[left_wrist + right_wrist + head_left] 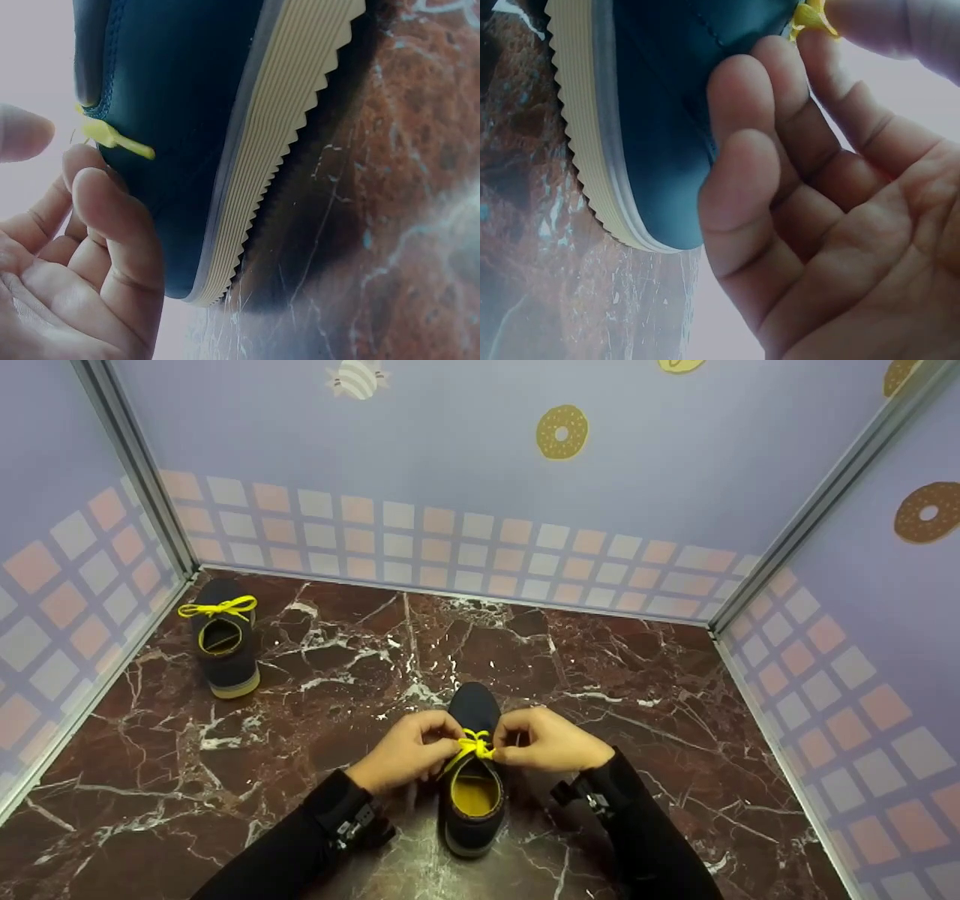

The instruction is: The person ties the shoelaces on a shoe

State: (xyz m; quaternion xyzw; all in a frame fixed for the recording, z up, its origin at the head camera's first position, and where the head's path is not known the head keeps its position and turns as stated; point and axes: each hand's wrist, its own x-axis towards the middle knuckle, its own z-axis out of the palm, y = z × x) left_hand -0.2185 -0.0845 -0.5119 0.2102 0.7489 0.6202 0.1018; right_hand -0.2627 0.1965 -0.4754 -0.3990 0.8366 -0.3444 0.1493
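Observation:
In the head view a dark shoe (474, 709) stands upright on the floor, toe pointing away, its yellow lining (476, 796) showing. Yellow shoelace (477, 745) is knotted over its front opening. From the left side my left hand (405, 750) pinches the lace with thumb and index finger. My right hand (551, 739) pinches the lace on the other side of the knot. A loose lace end (135, 146) hangs against the shoe's side in the left wrist view. Near the right thumb, a bit of yellow lace (814, 16) shows; the other right fingers curl beside the shoe.
A matching dark shoe (229, 664) with a tied yellow bow (221, 607) stands at the far left, by the corner. Dark red marbled floor (637, 810) lies underneath. Printed panels (450, 442) in grey metal frames enclose the back and sides.

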